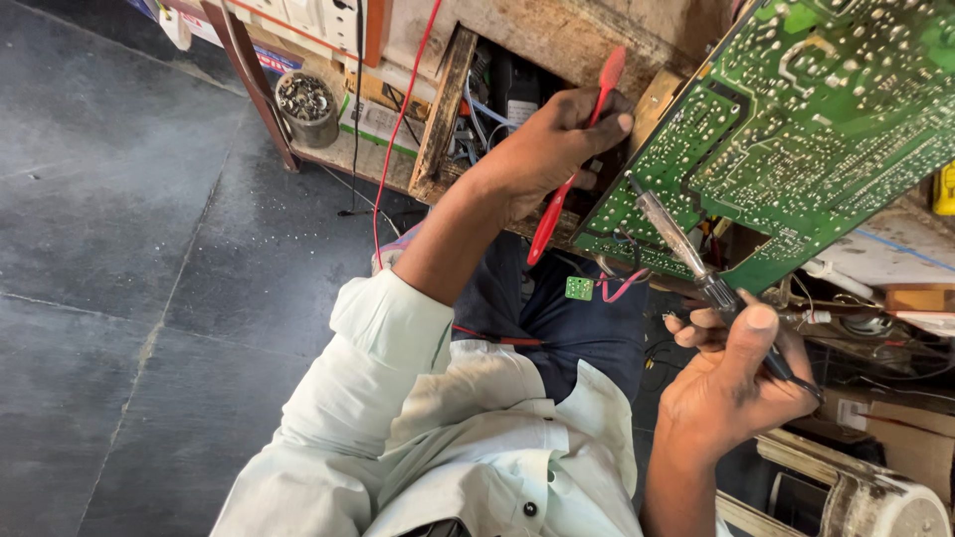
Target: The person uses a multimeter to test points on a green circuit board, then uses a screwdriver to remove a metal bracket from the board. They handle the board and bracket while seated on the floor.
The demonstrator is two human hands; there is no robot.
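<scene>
Nearest, at six o'clock: pale cotton shirt (448, 438) and dark trousers over the lap, above dark stone floor tiles (109, 249) out at nine.

At four o'clock: right hand (731, 383), fingers curled and pressed together round the dark grip of a slim metal-shafted tool (676, 239), thumb laid along the top. Looks like a soldering iron, though hard to tell for sure. Tip up at the lower edge of the board.

Just past centre, on the lap: small green square board piece (579, 288) with a red lead beside it.

At twelve o'clock: left hand (557, 139), fingers closed and pinching a red plastic probe (572, 179) mid-length, forefinger along its upper part, thin red wire (398, 129) trailing toward eleven.

At two o'clock: large green printed circuit board (796, 129), solder side up, tilted against the wooden bench (557, 40). Judged light and stiff but fragile: sharp solder points, fine tracks, components hidden beneath. Best held by the bare edges or a corner, never flexed or pressed across the joints.

Farther, at eleven: round metal tin of small parts (303, 104). At five: cream cylindrical casing (880, 502).
</scene>
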